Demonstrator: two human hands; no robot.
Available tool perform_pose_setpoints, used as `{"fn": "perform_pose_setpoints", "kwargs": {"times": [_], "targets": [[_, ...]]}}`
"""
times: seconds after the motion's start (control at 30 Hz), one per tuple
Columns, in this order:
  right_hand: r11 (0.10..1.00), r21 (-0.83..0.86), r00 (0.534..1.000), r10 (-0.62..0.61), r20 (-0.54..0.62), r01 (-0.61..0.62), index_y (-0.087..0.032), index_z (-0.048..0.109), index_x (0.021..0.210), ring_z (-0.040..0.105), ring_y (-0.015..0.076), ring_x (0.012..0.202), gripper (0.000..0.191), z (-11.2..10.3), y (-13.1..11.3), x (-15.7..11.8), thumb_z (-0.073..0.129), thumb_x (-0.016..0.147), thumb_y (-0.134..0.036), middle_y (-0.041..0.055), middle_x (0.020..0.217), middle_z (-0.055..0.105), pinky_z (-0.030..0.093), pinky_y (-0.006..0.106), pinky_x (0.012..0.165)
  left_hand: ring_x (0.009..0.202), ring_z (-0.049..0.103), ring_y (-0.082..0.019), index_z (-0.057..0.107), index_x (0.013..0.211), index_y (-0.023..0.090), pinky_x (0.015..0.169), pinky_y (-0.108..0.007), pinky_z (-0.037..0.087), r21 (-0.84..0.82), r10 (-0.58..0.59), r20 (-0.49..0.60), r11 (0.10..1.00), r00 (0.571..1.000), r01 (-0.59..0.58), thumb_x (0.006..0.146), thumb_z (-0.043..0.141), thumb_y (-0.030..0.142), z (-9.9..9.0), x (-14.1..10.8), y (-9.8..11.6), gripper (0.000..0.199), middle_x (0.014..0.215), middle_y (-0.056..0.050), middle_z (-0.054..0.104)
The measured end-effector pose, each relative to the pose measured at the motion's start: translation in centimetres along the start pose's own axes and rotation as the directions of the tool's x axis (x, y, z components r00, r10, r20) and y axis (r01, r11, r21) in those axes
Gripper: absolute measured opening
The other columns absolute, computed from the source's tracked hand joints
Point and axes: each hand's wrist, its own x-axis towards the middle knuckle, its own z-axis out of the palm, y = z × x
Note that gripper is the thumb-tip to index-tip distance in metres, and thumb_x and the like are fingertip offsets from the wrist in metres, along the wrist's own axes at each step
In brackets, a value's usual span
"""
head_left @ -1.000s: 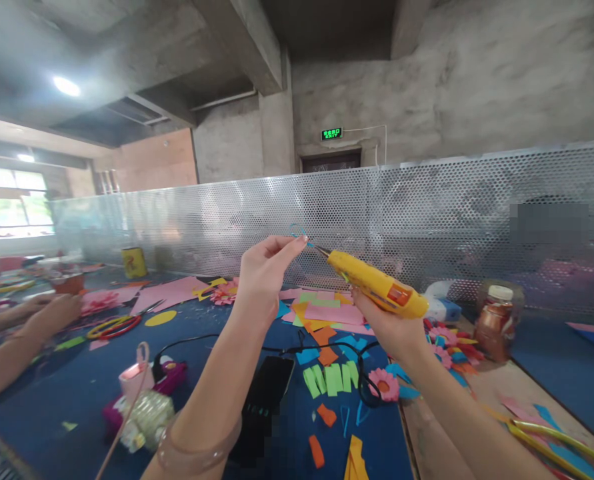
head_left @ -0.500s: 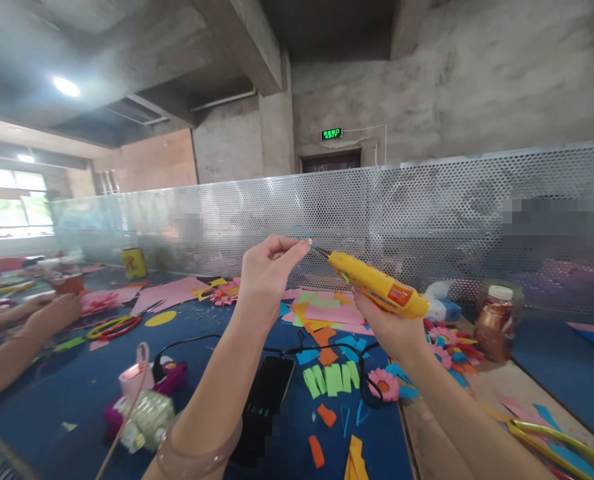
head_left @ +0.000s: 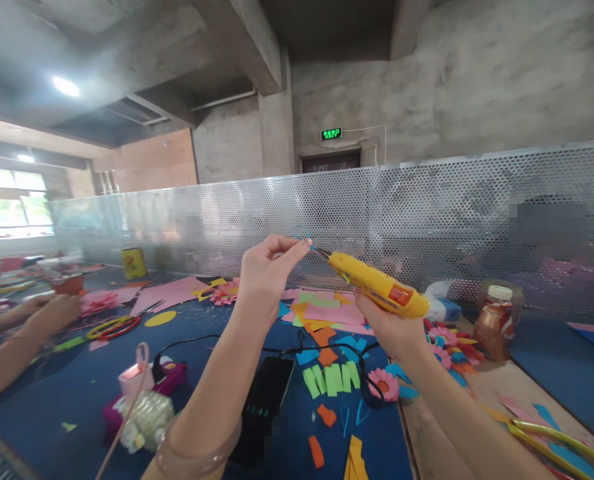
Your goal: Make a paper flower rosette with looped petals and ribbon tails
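The small blue paper loop (head_left: 303,235) pinched by the left hand (head_left: 267,270) is too small to make out, and its lower end is hidden behind the fingertips. The grip of the yellow glue gun (head_left: 377,287) is covered by the right hand (head_left: 389,327), so the trigger can't be seen. Both forearms are cut off at the bottom edge, and a blurred block is seen over part of the perforated metal screen (head_left: 547,223) at far right.

Paper loop lower at the nozzle

I see the blue paper loop (head_left: 304,235) sunk lower above my left hand (head_left: 267,273), beside the glue gun (head_left: 377,285) tip.
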Motion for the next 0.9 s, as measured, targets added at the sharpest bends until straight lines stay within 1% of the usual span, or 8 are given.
{"fn": "perform_pose_setpoints", "kwargs": {"times": [0.13,0.5,0.67,0.8,0.9], "targets": [[1.0,-0.007,1.0,0.011,0.016,-0.011,-0.02,0.044,0.052,0.041,0.0081,0.04,0.017,-0.01,-0.1,0.08,0.052,0.067,-0.017,-0.0071,0.045,0.042,0.037,0.022,0.04,0.061,0.048,-0.012,0.06,0.059,0.018,0.061,-0.027,0.04,-0.006,0.005,-0.027,1.0,1.0,-0.006,0.063,0.067,0.031,0.22,-0.21,0.32,0.015,0.059,0.001,0.05],[0.999,-0.045,1.0,0.008,0.016,-0.007,-0.021,0.042,0.051,0.042,0.01,0.041,0.02,-0.11,0.03,-0.03,0.052,0.067,-0.02,-0.0061,0.045,0.041,0.039,0.024,0.04,0.062,0.05,-0.012,0.061,0.061,0.019,0.063,-0.028,0.041,-0.007,0.016,0.012,1.0,1.0,-0.016,0.064,0.068,0.033,-0.08,0.02,-0.02,0.016,0.062,0.001,0.053],[0.999,-0.034,1.0,0.005,0.013,-0.005,-0.021,0.046,0.054,0.045,0.011,0.044,0.015,-0.05,0.05,-0.02,0.053,0.067,-0.021,-0.0052,0.049,0.045,0.042,0.025,0.042,0.061,0.049,-0.012,0.06,0.06,0.018,0.06,-0.028,0.04,-0.003,-0.01,-0.027,1.0,1.0,0.01,0.063,0.068,0.032,0.14,-0.2,0.39,0.016,0.06,0.001,0.051],[1.0,-0.012,1.0,0.002,0.001,-0.002,-0.021,0.045,0.053,0.043,0.01,0.042,0.015,0.02,-0.02,0.05,0.052,0.066,-0.019,-0.006,0.047,0.043,0.042,0.024,0.042,0.06,0.048,-0.011,0.059,0.059,0.018,0.058,-0.027,0.039,-0.002,0.004,-0.025,1.0,1.0,-0.004,0.064,0.067,0.03,0.18,-0.24,0.43,0.015,0.059,0.001,0.051],[1.0,-0.001,1.0,0.008,-0.001,-0.008,-0.021,0.049,0.057,0.046,0.011,0.044,0.009,-0.02,-0.06,0.14,0.052,0.065,-0.02,-0.005,0.05,0.047,0.043,0.025,0.043,0.061,0.049,-0.012,0.06,0.059,0.018,0.06,-0.027,0.039,0.003,0.021,-0.003,1.0,1.0,-0.021,0.064,0.068,0.031,0.03,-0.1,0.11,0.015,0.061,0.001,0.053]]}}
